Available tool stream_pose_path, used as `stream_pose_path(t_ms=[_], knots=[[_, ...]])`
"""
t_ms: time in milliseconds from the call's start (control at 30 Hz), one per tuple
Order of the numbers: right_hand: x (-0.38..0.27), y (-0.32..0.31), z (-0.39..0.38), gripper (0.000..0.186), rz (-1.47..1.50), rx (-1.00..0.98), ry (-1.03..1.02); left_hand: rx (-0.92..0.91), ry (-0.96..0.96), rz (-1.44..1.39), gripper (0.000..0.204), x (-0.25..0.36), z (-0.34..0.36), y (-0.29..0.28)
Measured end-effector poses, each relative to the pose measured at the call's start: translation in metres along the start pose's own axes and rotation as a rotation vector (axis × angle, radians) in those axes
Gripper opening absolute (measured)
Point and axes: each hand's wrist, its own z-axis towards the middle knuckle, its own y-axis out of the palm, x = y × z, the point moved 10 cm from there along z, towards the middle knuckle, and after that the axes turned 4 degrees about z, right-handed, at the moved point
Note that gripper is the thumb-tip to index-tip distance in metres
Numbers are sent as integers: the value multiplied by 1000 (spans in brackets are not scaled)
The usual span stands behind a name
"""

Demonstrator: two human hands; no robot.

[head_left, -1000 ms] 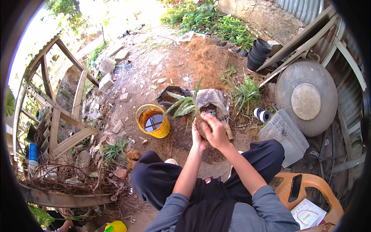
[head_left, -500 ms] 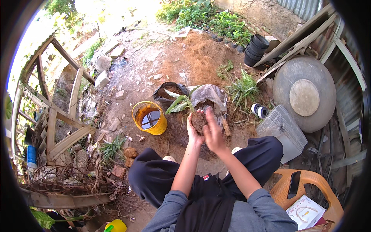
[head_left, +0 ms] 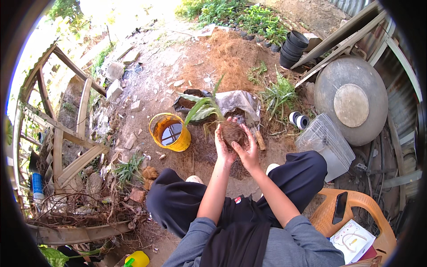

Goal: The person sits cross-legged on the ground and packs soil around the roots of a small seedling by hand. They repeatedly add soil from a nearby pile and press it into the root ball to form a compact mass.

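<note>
I hold a small plant whose roots are wrapped in a brown fibrous ball. Its long green leaves lean up and to the left. My left hand cups the left side of the root ball. My right hand presses against its right and lower side. Both hands are out in front of my knees, above brown soil. A yellow bucket with water stands just left of the hands.
A grey sack lies behind the root ball. Stacked black pots, a round stone slab, a clear plastic box and tape rolls sit right. An orange stool bears a phone. A wooden frame stands left.
The plant's leaves have come into clear view, tilted left, and the hands have shifted slightly around the root ball while staying closed on it.
</note>
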Motion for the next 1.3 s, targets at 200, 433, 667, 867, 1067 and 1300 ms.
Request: stream_pose_path(t_ms=[200, 433, 667, 867, 1067, 1300], knots=[[-10, -20, 3, 71, -216, 116, -95, 173, -56, 374, 62, -7, -2, -10], [-49, 6, 9, 46, -373, -157, -246, 43, -153, -136, 48, -8, 3, -16], [-49, 49, 11, 39, -629, -266, -439, -138, 3, -200, 44, -15, 8, -16], [-45, 41, 19, 39, -344, -316, -337, -95, -91, -206, 49, -14, -2, -12], [-1, -19, 15, 38, 343, 258, 1, -113, -95, -39, 51, -9, -8, 22], [16, -20, 16, 30, 328, 197, 80, 51, -122, 212, 51, -13, 2, -6]])
